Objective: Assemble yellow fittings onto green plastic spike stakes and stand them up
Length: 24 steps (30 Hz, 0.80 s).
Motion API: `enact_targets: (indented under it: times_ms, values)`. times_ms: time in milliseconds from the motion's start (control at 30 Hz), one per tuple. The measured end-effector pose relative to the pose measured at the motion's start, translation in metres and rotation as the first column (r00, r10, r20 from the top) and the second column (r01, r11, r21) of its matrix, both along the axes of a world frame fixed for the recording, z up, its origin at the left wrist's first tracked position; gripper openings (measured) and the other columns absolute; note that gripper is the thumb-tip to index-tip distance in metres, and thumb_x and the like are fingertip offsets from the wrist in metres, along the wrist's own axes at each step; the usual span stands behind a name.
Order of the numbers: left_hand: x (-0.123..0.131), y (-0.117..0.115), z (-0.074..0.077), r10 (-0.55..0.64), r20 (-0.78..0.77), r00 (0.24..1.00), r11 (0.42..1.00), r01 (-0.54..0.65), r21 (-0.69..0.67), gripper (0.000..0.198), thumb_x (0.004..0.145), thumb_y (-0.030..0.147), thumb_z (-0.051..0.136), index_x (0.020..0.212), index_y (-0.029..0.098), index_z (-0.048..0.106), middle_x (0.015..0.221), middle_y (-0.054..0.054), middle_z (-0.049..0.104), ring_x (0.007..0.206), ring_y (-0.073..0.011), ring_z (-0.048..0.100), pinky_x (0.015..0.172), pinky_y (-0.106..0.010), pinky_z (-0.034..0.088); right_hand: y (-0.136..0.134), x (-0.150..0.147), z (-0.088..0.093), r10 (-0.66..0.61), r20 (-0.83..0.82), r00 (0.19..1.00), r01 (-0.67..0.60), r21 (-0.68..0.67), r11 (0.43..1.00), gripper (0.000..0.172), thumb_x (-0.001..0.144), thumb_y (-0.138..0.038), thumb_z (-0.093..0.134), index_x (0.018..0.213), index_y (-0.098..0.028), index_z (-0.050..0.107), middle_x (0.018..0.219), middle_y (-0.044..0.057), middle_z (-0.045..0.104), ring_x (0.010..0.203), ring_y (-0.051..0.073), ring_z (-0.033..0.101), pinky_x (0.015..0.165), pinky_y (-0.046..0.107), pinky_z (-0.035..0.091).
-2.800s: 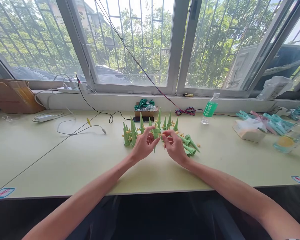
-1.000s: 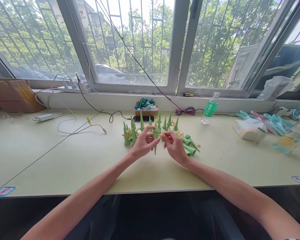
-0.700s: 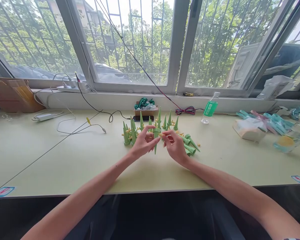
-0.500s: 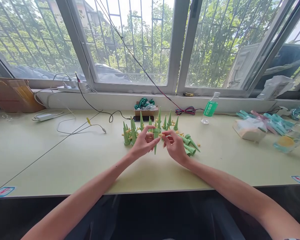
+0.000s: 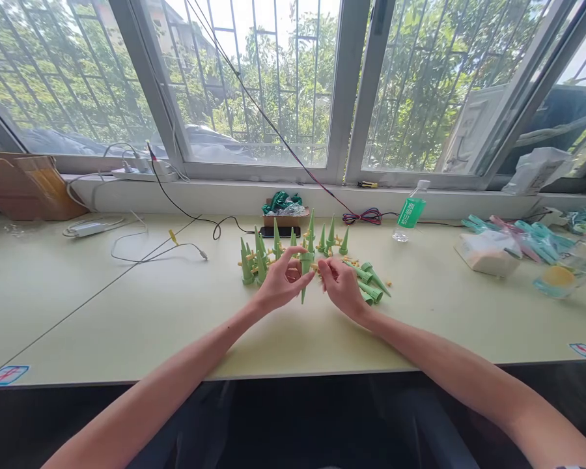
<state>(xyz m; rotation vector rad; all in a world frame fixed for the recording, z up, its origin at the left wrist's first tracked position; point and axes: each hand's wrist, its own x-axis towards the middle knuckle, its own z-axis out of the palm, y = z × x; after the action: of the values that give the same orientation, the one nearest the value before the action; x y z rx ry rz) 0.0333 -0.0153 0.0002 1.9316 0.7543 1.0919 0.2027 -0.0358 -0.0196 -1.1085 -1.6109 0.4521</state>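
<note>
My left hand (image 5: 279, 284) is closed around a green plant watering spike (image 5: 306, 262), gripped by its wide collar between fingers and thumb, point down over the table. From the spike's side a small yellow valve (image 5: 315, 267) sticks out to the right. My right hand (image 5: 340, 285) pinches at the outer end of this valve; the fingertips hide most of it. Behind my left hand, several green spikes (image 5: 260, 257) stand point up, many with yellow valves. Beside my right hand lie several loose spikes (image 5: 371, 291) among small yellow pieces.
A black phone (image 5: 279, 232) lies behind the spikes, before a small cardboard box (image 5: 286, 220). A bottle (image 5: 410, 212) stands back right. Further right are a white-lined container (image 5: 488, 253) and a clear cup (image 5: 555, 281). Cables (image 5: 159, 254) cross the table's left side.
My right hand has shifted slightly right, its fingers curled tighter, and less of the yellow valve shows. The left hand keeps the spike in almost the same place.
</note>
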Motion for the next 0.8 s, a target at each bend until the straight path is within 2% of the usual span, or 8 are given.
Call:
enact_targets:
  times_ms: [167, 367, 467, 633, 800]
  values:
    - [0.0002, 0.0004, -0.0005, 0.013, -0.045, 0.999, 0.998, -0.010, 0.060, 0.047, 0.081, 0.032, 0.068, 0.120, 0.022, 0.043, 0.067, 0.006, 0.050, 0.050, -0.0068, 0.050, 0.046, -0.018, 0.045, 0.0008, -0.0011, 0.0003, 0.000, 0.017, 1.000, 0.001, -0.030, 1.000, 0.050, 0.097, -0.052, 0.033, 0.061, -0.019, 0.047, 0.048, -0.002, 0.048, 0.046, 0.011, 0.049, 0.053, 0.024, 0.039]
    - [0.0007, 0.0010, -0.0001, 0.037, -0.021, 0.999, 0.998, -0.036, 0.052, 0.047, 0.081, 0.033, 0.067, 0.120, 0.023, 0.043, 0.065, 0.007, 0.048, 0.046, -0.0059, 0.047, 0.043, -0.017, 0.042, -0.0046, -0.0033, 0.0028, 0.072, -0.081, 0.994, -0.073, -0.005, 0.997, 0.031, 0.093, -0.050, 0.047, 0.090, -0.020, 0.052, 0.071, -0.001, 0.058, 0.049, 0.010, 0.054, 0.049, 0.022, 0.040]
    - [0.0007, 0.0003, 0.0013, 0.045, -0.030, 0.999, 0.997, -0.044, 0.057, 0.046, 0.081, 0.033, 0.066, 0.120, 0.022, 0.043, 0.066, 0.007, 0.048, 0.046, -0.0061, 0.048, 0.043, -0.017, 0.042, -0.0057, -0.0037, 0.0027, 0.109, -0.093, 0.990, -0.108, 0.017, 0.994, 0.027, 0.092, -0.047, 0.050, 0.095, -0.021, 0.052, 0.075, -0.001, 0.058, 0.051, 0.010, 0.055, 0.049, 0.023, 0.041]
    - [0.0000, -0.0012, 0.0016, 0.065, -0.078, 0.995, 0.993, -0.057, 0.099, 0.043, 0.083, 0.032, 0.064, 0.120, 0.022, 0.043, 0.066, 0.006, 0.050, 0.048, -0.0063, 0.047, 0.046, -0.019, 0.044, -0.0023, -0.0019, 0.0003, 0.124, -0.097, 0.988, -0.126, -0.013, 0.992, 0.031, 0.092, -0.050, 0.048, 0.085, -0.020, 0.051, 0.065, -0.002, 0.056, 0.047, 0.011, 0.053, 0.048, 0.023, 0.040]
    - [0.0003, -0.0005, -0.0004, 0.065, -0.097, 0.993, 0.990, -0.052, 0.130, 0.044, 0.082, 0.033, 0.065, 0.119, 0.021, 0.045, 0.065, 0.007, 0.047, 0.049, -0.0059, 0.045, 0.049, -0.019, 0.046, -0.0007, -0.0011, -0.0011, 0.080, -0.021, 0.997, -0.082, -0.070, 0.994, 0.046, 0.097, -0.053, 0.034, 0.066, -0.020, 0.046, 0.050, -0.003, 0.050, 0.041, 0.010, 0.049, 0.050, 0.024, 0.039]
